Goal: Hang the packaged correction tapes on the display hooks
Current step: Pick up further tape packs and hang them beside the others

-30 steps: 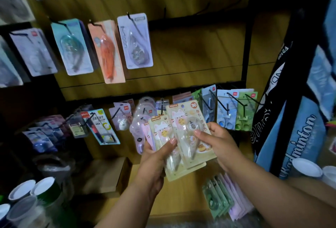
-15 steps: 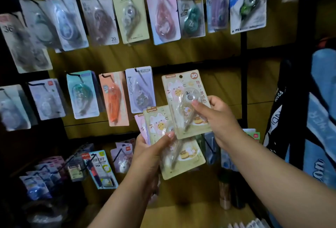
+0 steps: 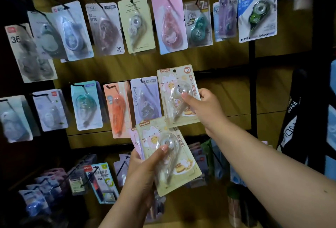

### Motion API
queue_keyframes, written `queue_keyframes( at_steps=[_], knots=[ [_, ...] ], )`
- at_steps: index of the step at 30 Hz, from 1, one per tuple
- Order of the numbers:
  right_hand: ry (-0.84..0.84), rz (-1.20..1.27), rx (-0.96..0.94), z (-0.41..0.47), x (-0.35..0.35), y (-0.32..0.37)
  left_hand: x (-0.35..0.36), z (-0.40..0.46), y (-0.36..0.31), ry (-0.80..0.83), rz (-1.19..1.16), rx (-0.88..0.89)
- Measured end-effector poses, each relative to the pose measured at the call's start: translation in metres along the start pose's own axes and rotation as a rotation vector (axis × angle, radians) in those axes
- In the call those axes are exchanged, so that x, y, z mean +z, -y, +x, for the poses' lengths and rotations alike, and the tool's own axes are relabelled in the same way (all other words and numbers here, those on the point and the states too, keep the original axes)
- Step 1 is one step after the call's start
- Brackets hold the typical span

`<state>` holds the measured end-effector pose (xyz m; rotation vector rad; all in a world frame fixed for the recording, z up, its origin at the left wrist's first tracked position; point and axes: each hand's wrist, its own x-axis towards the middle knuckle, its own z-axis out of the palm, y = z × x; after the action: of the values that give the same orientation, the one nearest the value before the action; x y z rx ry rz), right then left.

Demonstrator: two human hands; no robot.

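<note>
A cream pack point(image 3: 179, 94) is being held up by the right hand point(image 3: 203, 108), pinched with the thumb across its blister and the fingers behind, its punched hole at the top edge lying free of any hook. Its left edge is overlapping the lilac pack point(image 3: 144, 97) hanging beside it, while bare wooden panel point(image 3: 225, 89) is lying open to its right, up to the black upright point(image 3: 251, 63). A second cream pack point(image 3: 169, 156) is being gripped lower down by the left hand point(image 3: 143, 169), thumb on the blister, with a pink pack point(image 3: 135, 141) being held behind it. A red "30" and Chinese characters are being shown on the raised pack. On the top row, a blue card point(image 3: 258, 9) marked "30" and "PET" is hanging at the right end; "20" and "36" are being shown on other cards. An orange pack point(image 3: 117, 109) is hanging left of the lilac one.
</note>
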<state>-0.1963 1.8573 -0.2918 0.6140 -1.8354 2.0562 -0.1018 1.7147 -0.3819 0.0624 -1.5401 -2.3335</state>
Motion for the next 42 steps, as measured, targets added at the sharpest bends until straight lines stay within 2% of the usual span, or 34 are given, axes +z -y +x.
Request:
queue_keyframes(
  at_steps=[8, 14, 30, 33, 35, 37, 40, 42],
  knots=[
    [0.011, -0.007, -0.023, -0.003, 0.006, -0.013, -0.01, 0.001, 0.005, -0.018, -0.045, -0.028],
    [-0.107, 0.003, -0.044, 0.001, 0.007, -0.017, -0.019, 0.001, 0.006, -0.043, -0.027, -0.054],
    [-0.169, -0.204, 0.152, 0.061, 0.02, -0.051, -0.021, -0.005, 0.0, -0.001, -0.027, -0.038],
    [-0.264, -0.331, 0.09, 0.038, 0.016, -0.046, -0.019, -0.007, -0.002, 0.013, -0.031, -0.02],
    [-0.306, -0.32, -0.014, 0.009, 0.014, -0.039, -0.017, -0.008, -0.003, 0.012, -0.032, -0.005],
    [-0.189, -0.225, -0.052, -0.025, 0.013, -0.034, -0.016, -0.008, -0.004, 0.006, -0.024, 0.014],
    [0.064, -0.12, 0.047, -0.064, 0.015, -0.032, -0.013, -0.006, -0.004, -0.012, -0.013, 0.038],
    [0.142, -0.102, 0.073, -0.077, 0.019, -0.033, -0.011, -0.004, -0.003, -0.037, -0.014, 0.053]
  ],
)
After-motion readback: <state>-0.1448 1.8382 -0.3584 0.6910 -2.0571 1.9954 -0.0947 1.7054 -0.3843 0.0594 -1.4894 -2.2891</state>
